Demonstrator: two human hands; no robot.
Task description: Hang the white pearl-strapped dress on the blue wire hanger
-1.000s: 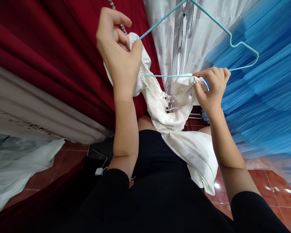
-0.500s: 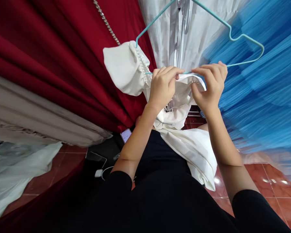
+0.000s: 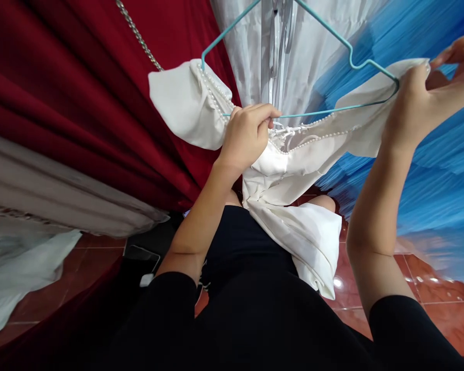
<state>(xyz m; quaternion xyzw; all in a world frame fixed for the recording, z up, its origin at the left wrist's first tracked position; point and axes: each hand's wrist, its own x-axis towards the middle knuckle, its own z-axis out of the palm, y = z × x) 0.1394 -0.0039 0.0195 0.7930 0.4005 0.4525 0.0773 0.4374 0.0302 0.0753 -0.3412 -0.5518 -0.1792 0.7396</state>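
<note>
The left hand (image 3: 249, 131) is grasping the lower bar of the turquoise hanger (image 3: 327, 27) (its top is running out of view at twelve o'clock), presumably steadying it against the pull, while the right hand (image 3: 425, 105) is pinching the edge of a sleeve, seemingly keeping it taut over the hanger's end. The white garment (image 3: 294, 165) is hanging at four o'clock from the left hand, eight from the right.

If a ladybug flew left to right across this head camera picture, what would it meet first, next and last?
White cloth low at the edge → silver chain → puffy left end of the white garment → left hand → right hand.
</note>
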